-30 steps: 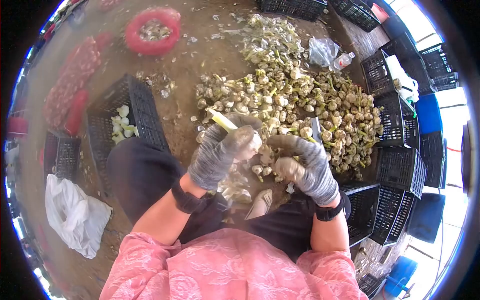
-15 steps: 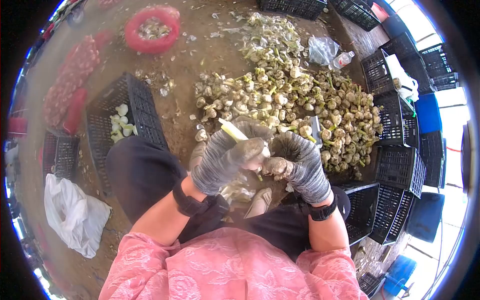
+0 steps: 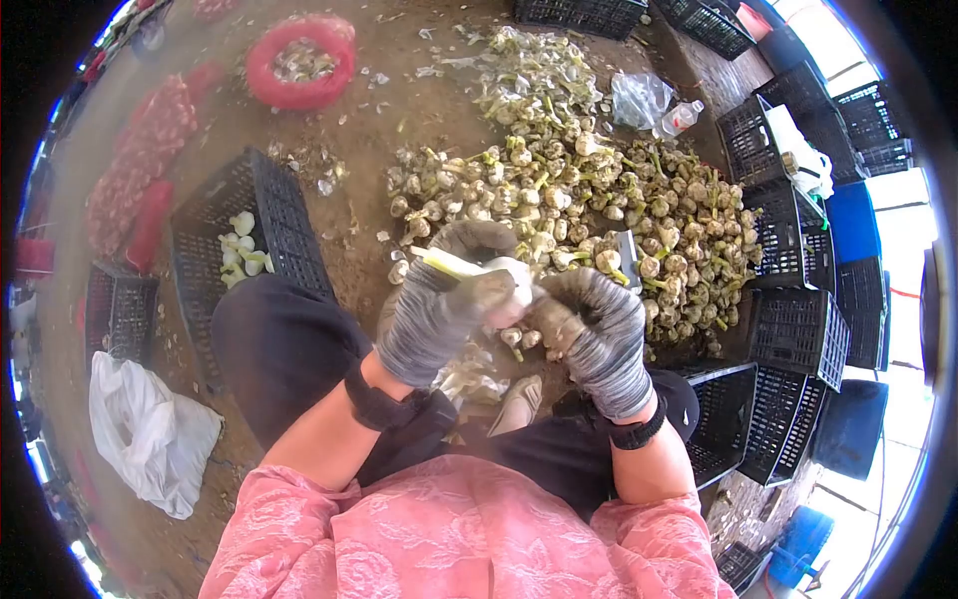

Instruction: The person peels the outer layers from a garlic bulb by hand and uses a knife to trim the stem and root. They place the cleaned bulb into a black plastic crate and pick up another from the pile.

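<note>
My left hand [image 3: 444,304], in a grey striped glove, is closed round a garlic bulb [image 3: 511,290]. The bulb is white and its pale green stem points to the upper left. Against the bulb's right side is my right hand [image 3: 599,334], gloved too, with fingers curled and pinched; what lies between them is hidden. Just beyond both hands spreads a big heap of unpeeled garlic [image 3: 559,195]. A flat metal blade [image 3: 629,260] stands in the heap, right of my right hand.
A black crate [image 3: 289,225] at the left holds several white bulbs. Beside it lies a white plastic bag [image 3: 150,429]. A red net bag [image 3: 334,85] sits farther off. Stacked black crates [image 3: 798,334] line the right side. A clear bottle [image 3: 681,118] lies past the heap.
My left hand has turned slightly and more of the white bulb now shows. My right hand has shifted a little to the right, and small bulbs on the ground show between the hands.
</note>
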